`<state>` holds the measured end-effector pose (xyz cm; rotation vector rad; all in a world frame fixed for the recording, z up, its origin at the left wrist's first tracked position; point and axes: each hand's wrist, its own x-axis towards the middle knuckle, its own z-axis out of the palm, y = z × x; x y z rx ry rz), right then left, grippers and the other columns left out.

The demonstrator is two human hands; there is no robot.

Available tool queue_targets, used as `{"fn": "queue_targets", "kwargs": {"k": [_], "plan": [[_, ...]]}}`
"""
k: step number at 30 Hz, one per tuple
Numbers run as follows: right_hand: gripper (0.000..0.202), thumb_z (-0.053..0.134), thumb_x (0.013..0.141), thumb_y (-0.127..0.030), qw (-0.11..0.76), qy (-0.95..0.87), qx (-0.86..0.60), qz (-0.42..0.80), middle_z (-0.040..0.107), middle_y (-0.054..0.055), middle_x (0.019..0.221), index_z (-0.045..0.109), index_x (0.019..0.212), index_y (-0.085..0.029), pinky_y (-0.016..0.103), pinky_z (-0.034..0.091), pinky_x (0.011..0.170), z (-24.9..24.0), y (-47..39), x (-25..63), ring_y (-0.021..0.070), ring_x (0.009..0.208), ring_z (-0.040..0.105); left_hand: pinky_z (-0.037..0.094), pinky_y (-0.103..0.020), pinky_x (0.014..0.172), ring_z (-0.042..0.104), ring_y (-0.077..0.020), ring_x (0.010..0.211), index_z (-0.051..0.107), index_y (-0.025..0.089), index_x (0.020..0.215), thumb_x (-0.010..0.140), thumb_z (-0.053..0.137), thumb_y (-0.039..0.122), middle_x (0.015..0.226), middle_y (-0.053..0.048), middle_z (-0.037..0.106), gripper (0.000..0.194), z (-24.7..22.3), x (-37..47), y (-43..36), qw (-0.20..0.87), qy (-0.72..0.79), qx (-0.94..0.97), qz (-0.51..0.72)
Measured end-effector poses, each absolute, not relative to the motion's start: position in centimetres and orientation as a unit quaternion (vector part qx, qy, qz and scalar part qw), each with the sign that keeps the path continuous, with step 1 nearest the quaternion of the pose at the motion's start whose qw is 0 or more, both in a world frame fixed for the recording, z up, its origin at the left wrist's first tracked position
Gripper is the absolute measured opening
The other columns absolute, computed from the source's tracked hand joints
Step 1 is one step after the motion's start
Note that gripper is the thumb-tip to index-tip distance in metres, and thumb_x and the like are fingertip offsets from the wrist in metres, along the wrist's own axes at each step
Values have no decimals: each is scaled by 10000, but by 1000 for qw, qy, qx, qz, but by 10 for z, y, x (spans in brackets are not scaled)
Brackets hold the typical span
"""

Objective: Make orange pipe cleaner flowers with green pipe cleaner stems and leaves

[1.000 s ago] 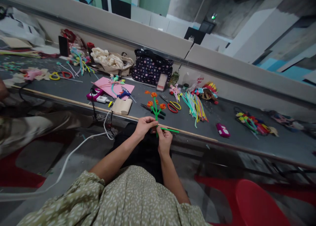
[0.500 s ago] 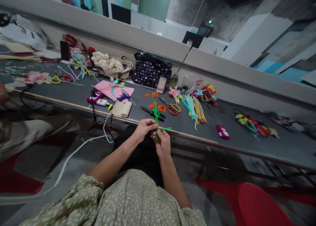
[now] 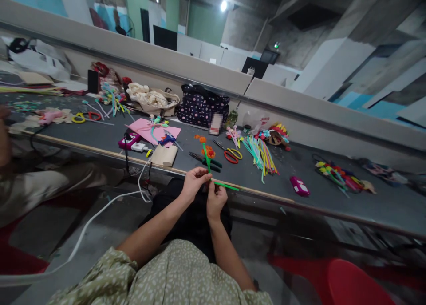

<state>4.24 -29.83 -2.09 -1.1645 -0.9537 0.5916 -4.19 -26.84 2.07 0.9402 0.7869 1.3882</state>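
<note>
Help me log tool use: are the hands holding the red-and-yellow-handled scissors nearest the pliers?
No, the scissors lie on the table, while the left hand and right hand hold green stems.

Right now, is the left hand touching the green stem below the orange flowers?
Touching. The head view shows the left hand with its thumb and fingertips pinched on the lower part of the green stem.
</note>
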Motion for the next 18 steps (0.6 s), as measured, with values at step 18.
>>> {"fn": "queue_targets", "kwargs": {"k": [18], "plan": [[184, 726, 687, -277, 656, -284, -370, 594, 661, -3, 624, 650, 781, -139, 220, 485, 559, 6, -302, 52, 88, 533, 579, 432, -213, 567, 552, -95, 585, 661, 117, 665, 506, 828, 265, 651, -20, 637, 274, 31, -53, -261, 618, 339, 417, 574]]}}
